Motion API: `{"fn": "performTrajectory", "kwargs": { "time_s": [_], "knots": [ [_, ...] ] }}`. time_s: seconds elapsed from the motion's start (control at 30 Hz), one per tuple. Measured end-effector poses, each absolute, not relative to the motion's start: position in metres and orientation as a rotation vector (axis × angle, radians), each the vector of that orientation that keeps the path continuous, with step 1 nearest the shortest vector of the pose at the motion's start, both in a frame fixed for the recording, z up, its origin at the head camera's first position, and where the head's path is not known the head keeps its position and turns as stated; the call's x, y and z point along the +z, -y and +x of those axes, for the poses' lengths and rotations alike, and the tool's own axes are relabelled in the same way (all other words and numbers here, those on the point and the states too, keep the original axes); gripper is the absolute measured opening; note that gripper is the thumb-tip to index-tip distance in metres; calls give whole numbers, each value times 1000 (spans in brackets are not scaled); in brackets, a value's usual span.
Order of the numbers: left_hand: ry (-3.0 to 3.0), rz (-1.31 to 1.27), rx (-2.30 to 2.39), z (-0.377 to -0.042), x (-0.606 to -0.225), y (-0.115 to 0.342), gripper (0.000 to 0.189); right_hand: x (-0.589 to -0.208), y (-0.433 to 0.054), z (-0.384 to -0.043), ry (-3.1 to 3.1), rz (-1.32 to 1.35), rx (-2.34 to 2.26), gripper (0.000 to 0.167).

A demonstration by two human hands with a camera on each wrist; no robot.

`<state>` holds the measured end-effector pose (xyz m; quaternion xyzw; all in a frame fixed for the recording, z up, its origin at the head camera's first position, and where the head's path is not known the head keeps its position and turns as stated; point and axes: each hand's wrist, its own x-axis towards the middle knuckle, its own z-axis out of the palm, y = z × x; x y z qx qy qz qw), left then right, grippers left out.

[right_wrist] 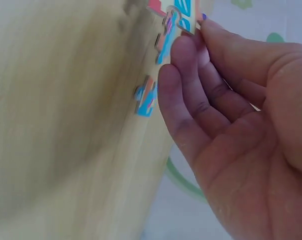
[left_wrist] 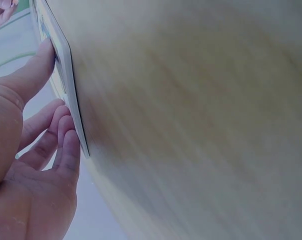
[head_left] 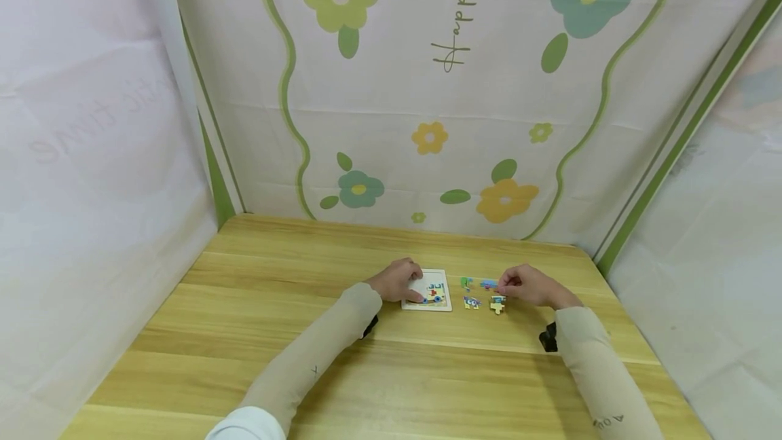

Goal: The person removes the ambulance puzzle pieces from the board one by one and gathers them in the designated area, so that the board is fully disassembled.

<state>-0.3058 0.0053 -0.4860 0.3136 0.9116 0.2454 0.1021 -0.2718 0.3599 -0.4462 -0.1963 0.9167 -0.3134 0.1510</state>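
A shallow white-rimmed puzzle tray (head_left: 448, 290) lies flat on the table, with a colourful picture partly laid along its lower right. My left hand (head_left: 394, 279) rests on the tray's left side, the thumb pressing near the picture and the other fingertips against the tray close to its edge in the left wrist view. Right of the tray, my right hand (head_left: 531, 285) pinches a small puzzle piece between thumb and fingers, mostly hidden by them. Loose pieces lie beside it: a green one (head_left: 466, 283), a blue one (head_left: 487, 284), a purple-and-yellow one (head_left: 471, 302) and a yellow-and-blue one (head_left: 497, 305).
The wooden table (head_left: 415, 379) reaches back to a floral cloth wall (head_left: 391, 155). White cloth sides stand at left (head_left: 91, 189) and right (head_left: 702, 223). Dark wrist-camera straps show at both wrists.
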Motion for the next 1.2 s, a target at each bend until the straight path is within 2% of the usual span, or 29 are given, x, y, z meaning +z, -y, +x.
{"fn": "performTrajectory", "kwargs": {
  "time_s": [0.43, 0.87, 1.2],
  "knots": [
    [-2674, 923, 748, -307, -487, -5, 53, -470, -361, -277, -2696, -474, -872, 15],
    [-2677, 904, 741, -308, -488, -6, 54, -474, -347, -275, -2753, -478, -795, 14],
    [-2682, 906, 736, -306, -487, -6, 53, -451, -337, -281, -2732, -524, -733, 7]
  ]
}}
